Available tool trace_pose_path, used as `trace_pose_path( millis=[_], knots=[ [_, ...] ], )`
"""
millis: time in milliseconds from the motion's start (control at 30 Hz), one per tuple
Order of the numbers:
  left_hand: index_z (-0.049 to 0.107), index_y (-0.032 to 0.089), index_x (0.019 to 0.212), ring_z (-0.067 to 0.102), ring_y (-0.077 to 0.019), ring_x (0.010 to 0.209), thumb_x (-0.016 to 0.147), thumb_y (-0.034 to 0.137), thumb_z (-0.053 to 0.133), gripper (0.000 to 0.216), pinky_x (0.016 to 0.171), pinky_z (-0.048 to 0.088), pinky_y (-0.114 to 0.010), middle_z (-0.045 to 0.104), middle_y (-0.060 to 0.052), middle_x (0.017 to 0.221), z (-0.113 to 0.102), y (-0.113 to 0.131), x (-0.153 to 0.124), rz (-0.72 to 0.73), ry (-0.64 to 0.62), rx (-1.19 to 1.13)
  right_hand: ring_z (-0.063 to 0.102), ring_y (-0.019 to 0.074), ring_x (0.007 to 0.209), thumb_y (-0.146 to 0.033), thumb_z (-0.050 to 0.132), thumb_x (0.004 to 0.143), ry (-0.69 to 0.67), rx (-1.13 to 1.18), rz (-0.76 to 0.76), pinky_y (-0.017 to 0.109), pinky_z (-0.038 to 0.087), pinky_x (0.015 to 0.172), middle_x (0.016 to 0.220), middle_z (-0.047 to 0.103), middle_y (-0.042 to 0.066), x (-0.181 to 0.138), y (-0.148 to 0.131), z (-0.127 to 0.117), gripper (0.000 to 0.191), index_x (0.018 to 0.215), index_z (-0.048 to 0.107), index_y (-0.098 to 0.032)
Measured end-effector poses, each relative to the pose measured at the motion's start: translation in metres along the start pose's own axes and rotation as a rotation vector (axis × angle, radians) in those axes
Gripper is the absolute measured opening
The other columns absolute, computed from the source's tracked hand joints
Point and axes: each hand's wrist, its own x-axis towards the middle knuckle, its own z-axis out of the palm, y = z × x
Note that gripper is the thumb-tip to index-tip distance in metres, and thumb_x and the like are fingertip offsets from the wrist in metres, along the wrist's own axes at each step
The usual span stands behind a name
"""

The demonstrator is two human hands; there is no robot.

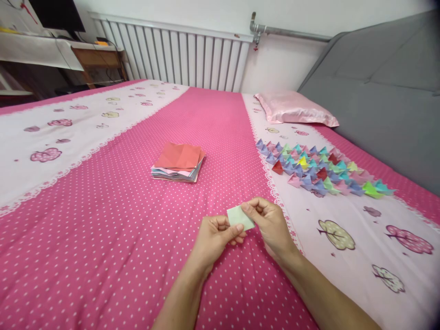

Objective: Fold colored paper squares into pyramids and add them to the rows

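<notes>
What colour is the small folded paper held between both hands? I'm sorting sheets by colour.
Pale green: the small folded paper is pinched by left hand and right hand, clearest in the head view.

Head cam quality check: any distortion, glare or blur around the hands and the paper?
Head view: wide-angle stretch bends the bed edges and the radiator toward the corners; light is even and soft, with faint shadows under the left hand and right hand; the green paper is sharp, no glare; the bottom-right corner is dark and soft.

A home bedroom: bed (103, 220), pillow (295, 109), headboard (378, 91), radiator (185, 57)
</notes>
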Motion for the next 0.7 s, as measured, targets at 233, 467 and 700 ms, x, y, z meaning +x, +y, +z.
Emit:
trace_pose_path(
  millis=[233,467,700],
  knots=[
    [0.067,0.008,0.072,0.057,-0.0102,0.051,0.068,0.034,0.069,0.026,0.055,0.043,-0.022,0.067,-0.009,0.064,0.001,-0.005,0.004,-0.033,-0.003,0.069,0.049,0.0090,0.051,-0.038,0.066,0.071,-0.032,-0.039,0.037,0.021,0.038,0.049,0.057,0.056,-0.003,0.007,0.010,-0.003,0.025,0.063,0.057,-0.016],
    [0.063,0.015,0.100,0.058,-0.0145,0.064,0.070,0.024,0.065,0.031,0.064,0.048,-0.030,0.066,-0.005,0.081,-0.010,-0.011,0.010,0.297,0.457,0.843,0.054,0.0127,0.054,-0.043,0.062,0.072,-0.069,-0.289,0.044,0.024,0.041,0.051,0.061,0.061,0.001,0.030,0.045,-0.014,0.028,0.070,0.063,-0.015],
    [0.065,0.016,0.094,0.056,-0.0189,0.107,0.085,0.009,0.039,0.028,0.099,0.040,-0.034,0.068,-0.007,0.100,-0.005,-0.016,0.012,0.570,0.002,1.275,0.046,0.0094,0.053,-0.033,0.065,0.067,-0.018,-0.564,-0.092,0.023,0.039,0.051,0.073,0.056,0.000,0.036,0.049,-0.020,0.031,0.092,0.065,-0.015]
  ],
)
